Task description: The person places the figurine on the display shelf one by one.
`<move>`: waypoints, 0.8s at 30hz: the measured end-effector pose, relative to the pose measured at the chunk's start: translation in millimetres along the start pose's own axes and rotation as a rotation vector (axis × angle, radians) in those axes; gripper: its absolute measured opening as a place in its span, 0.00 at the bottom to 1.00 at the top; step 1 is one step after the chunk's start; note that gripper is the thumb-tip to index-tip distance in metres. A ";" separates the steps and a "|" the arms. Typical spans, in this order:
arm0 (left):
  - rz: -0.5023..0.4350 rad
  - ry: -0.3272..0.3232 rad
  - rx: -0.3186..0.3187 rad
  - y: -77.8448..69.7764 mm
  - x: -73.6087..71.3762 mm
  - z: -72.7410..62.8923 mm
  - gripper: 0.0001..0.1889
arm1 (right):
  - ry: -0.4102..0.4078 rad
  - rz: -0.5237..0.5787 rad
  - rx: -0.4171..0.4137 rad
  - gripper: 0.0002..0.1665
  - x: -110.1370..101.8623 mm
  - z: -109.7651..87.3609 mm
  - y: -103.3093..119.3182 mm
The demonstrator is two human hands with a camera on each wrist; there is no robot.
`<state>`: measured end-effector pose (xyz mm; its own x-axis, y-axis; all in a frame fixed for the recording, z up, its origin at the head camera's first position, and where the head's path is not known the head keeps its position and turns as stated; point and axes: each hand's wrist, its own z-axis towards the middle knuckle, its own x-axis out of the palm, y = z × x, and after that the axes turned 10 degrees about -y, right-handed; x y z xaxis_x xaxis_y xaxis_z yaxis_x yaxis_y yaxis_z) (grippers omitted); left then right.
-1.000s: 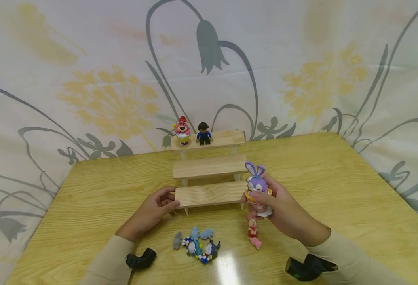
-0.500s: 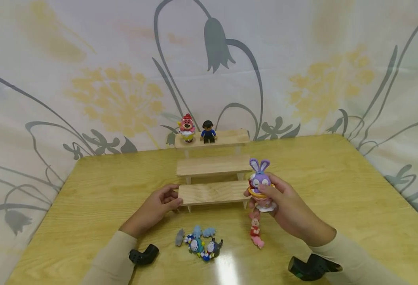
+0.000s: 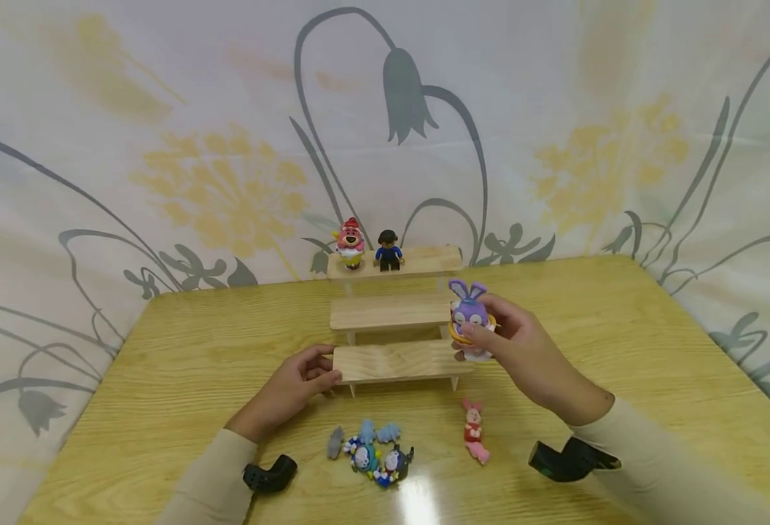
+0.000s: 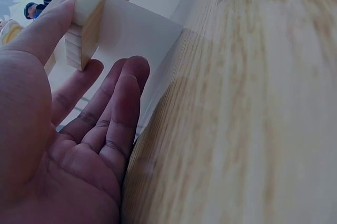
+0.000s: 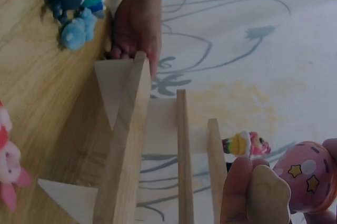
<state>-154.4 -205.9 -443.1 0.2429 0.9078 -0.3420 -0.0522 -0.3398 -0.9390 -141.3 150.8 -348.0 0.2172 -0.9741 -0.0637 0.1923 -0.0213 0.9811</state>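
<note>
Wooden three-step stand (image 3: 385, 312) on the counter (image 3: 227, 324), toward its back edge; patterned cloth (image 3: 582, 58) behind.

Right hand (image 3: 528, 361): fingers closed round a purple rabbit figure (image 3: 469, 313), thumb across its front. Rabbit upright, ears up, held at the stand's right end; cannot tell whether its base touches a step. Right wrist view shows stars on its pink lower part.

Left hand (image 3: 298, 383): thumb on top of the lowest step's left end, index finger beneath, pinching the board; remaining fingers loosely extended, off the wood.

Top step: pink bear figure (image 3: 351, 243) near the left corner, dark-haired figure in blue (image 3: 389, 251) just to its right, both upright.

Counter, before the stand's front right corner: pink figure in red (image 3: 473, 432), lying down. Before the front edge, left of middle: teal figure (image 3: 365, 458), dark figure (image 3: 396, 463), two small blue figures (image 3: 389, 433) and a grey figure (image 3: 335, 442), bunched close.
</note>
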 end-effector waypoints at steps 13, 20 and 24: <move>-0.055 0.006 0.015 0.0 3.1 0.8 0.32 | -0.094 -0.276 -0.093 0.22 -0.5 39.9 21.4; -0.055 0.020 0.020 1.8 3.7 1.6 0.32 | -0.118 -0.324 -0.071 0.26 -2.6 60.7 25.8; -0.055 0.011 0.025 0.7 1.7 1.2 0.32 | -0.128 -0.309 -0.074 0.29 -2.9 73.6 27.8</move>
<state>-155.2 -204.3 -444.3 0.2564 0.9221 -0.2897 -0.0624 -0.2833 -0.9570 -207.0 136.5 -307.1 0.0165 -0.9446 -0.3279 0.3005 -0.3081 0.9027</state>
